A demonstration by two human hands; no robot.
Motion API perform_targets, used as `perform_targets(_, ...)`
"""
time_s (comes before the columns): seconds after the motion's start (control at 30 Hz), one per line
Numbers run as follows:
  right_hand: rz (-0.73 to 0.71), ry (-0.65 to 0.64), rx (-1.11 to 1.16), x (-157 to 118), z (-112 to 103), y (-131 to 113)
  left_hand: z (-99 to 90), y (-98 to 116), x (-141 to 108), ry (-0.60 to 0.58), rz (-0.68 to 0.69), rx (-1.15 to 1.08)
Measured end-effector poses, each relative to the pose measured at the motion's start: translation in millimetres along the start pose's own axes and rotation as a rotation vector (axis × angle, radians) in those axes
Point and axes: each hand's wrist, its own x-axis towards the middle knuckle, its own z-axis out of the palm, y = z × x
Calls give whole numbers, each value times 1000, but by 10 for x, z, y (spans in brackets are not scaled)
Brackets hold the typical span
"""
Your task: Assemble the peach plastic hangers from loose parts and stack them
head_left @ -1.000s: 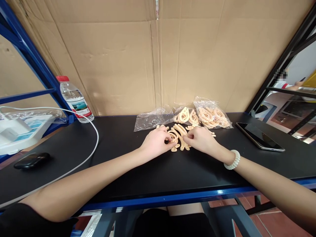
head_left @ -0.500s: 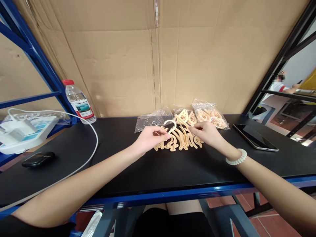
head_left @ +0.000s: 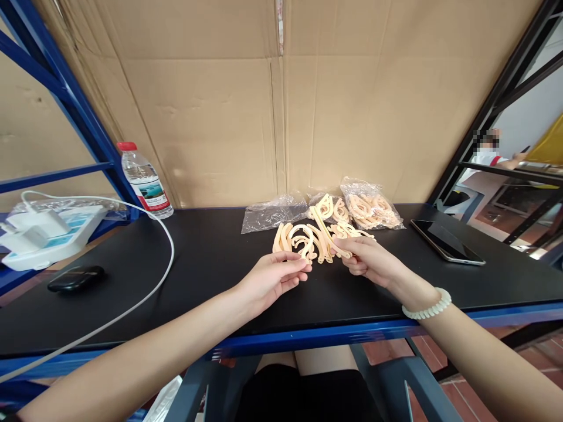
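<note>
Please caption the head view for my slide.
Left hand holds a hook, right hand a pale strip, above the black table.

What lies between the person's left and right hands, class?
In the head view, some loose curved pieces lie on the black tabletop between the left hand and the right hand.

Black tabletop (head_left: 211, 316): curved cream strips (head_left: 324, 251), plastic bags (head_left: 373, 210) beyond left hand (head_left: 277, 278) and right hand (head_left: 369, 258); smartphone (head_left: 446, 241) rightward; water bottle (head_left: 147, 184), rounded black article (head_left: 75, 279) leftward.

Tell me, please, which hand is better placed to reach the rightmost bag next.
Probably the right hand: it is nearer the rightmost bag, though it pinches a pale strip; the left hand, farther off, holds a curved piece.
</note>
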Motion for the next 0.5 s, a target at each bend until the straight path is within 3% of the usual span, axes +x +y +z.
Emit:
perform_targets(0.23, 6, 21, 268, -219, 210, 90, 89, -10, -96, -18, 142, 8)
perform_targets(0.5, -179, -9, 500, -398, 540, 297, 266, -371, -196, 99, 467, -100)
